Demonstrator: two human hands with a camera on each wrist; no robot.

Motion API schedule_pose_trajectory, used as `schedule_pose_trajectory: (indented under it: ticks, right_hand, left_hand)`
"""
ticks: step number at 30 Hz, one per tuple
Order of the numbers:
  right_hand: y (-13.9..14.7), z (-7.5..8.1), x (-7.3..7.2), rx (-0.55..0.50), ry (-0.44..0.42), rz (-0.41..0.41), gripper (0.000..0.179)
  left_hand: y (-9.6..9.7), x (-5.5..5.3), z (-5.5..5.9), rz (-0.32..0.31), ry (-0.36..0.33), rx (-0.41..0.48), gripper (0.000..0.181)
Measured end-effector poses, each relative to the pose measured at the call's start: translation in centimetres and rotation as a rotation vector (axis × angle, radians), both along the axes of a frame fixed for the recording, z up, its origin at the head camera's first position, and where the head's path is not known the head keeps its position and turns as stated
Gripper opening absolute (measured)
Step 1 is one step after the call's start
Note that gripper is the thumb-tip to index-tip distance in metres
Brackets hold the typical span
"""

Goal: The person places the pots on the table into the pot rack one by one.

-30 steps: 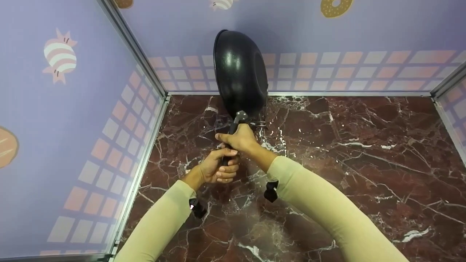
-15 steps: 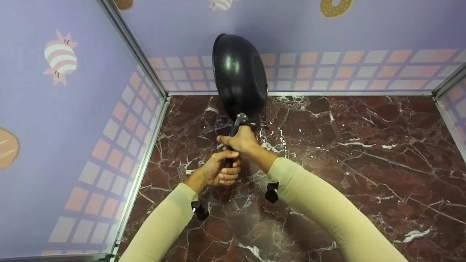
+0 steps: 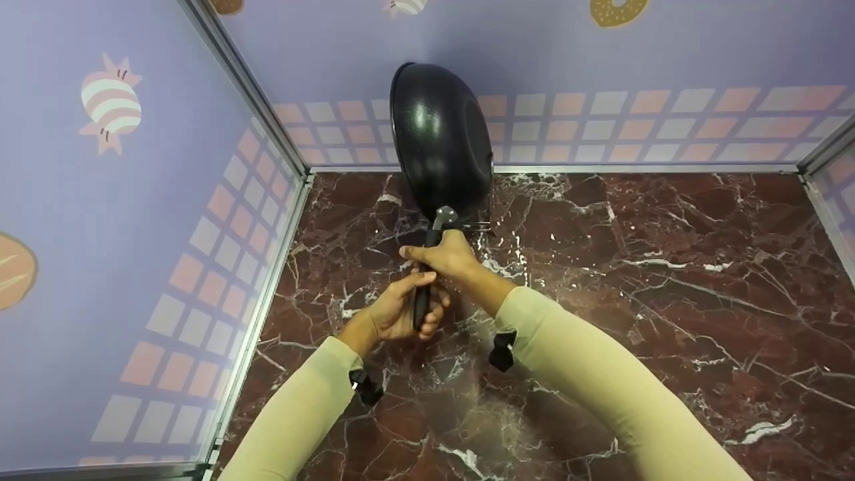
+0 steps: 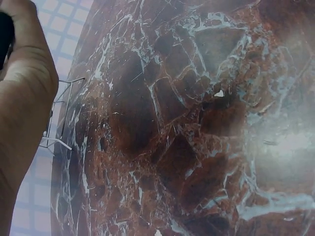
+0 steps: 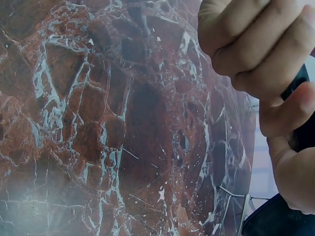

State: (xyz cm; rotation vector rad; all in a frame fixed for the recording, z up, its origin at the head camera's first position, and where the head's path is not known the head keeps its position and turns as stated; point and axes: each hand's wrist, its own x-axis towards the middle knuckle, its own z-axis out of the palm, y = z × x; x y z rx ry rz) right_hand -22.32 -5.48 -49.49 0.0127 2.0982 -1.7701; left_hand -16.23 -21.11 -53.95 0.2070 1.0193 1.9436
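Note:
A black wok [image 3: 437, 133] stands on its side near the back wall, its rim facing left and its underside facing right. My right hand [image 3: 451, 257] grips the upper part of its black handle [image 3: 421, 307], thumb laid across it. Lower down, my left hand [image 3: 397, 310] holds the handle's end between the thumb and loosely bent fingers, and the tip shows. Beside the wok's lower right is a thin wire rack [image 4: 64, 113], mostly covered in the head view. Whether the wok rests in that rack is hidden.
The reddish-brown marbled tabletop [image 3: 668, 300] spreads right and toward the front. Lilac panels border it, a left wall [image 3: 53, 200] and a back wall [image 3: 668, 53], with metal frame edges. A black wrist camera [image 3: 367, 387] is strapped to the left forearm.
The wok tipped down slightly at first, then stayed nearly still. My left fingers have loosened and shifted, baring more of the handle's end. The right hand keeps its grip.

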Motion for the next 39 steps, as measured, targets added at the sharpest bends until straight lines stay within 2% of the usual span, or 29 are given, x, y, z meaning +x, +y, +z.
schedule_pose_trajectory:
  ticks: [5,8,14,17,20,24,27,31,35,39]
  right_hand:
    - [0.4,-0.1,-0.3,-0.004,-0.014,-0.049,0.032]
    - [0.6,-0.1,-0.5,-0.030,-0.019,-0.073,0.028]
    - [1.1,-0.1,-0.7,-0.071,-0.022,-0.097,0.030]
    - [1.4,0.0,-0.6,-0.002,0.001,-0.105,0.034]
    - [1.9,0.3,-0.6,0.086,0.037,-0.064,0.036]
    - [3.4,1.3,-0.7,0.182,0.068,0.047,0.058]
    - [5.8,2.2,-0.8,0.267,0.092,0.113,0.078]
    - [9.4,2.5,-1.2,0.408,0.191,0.191,0.093]
    - [12.9,2.4,-1.3,0.539,0.324,0.233,0.099]
    - [16.5,2.3,-0.7,0.692,0.451,0.240,0.100]
  left_hand:
    - [0.5,-0.3,0.4,-0.007,0.037,-0.007,0.064]
    - [0.7,-0.5,0.5,0.022,0.033,-0.026,0.074]
    - [0.8,-1.1,0.2,0.092,0.058,-0.164,0.097]
    - [0.4,-1.4,0.1,0.110,0.082,-0.233,0.106]
    - [-0.6,-1.6,0.4,0.158,0.110,-0.318,0.112]
    - [-2.4,-2.0,1.2,0.287,0.182,-0.477,0.099]
    - [-3.5,-2.5,2.0,0.386,0.289,-0.614,0.087]
    - [-4.9,-3.3,3.0,0.461,0.529,-0.852,0.079]
    - [-5.9,-4.2,4.0,0.479,0.754,-1.093,0.079]
    - [-6.8,-4.6,4.6,0.488,0.874,-1.252,0.082]
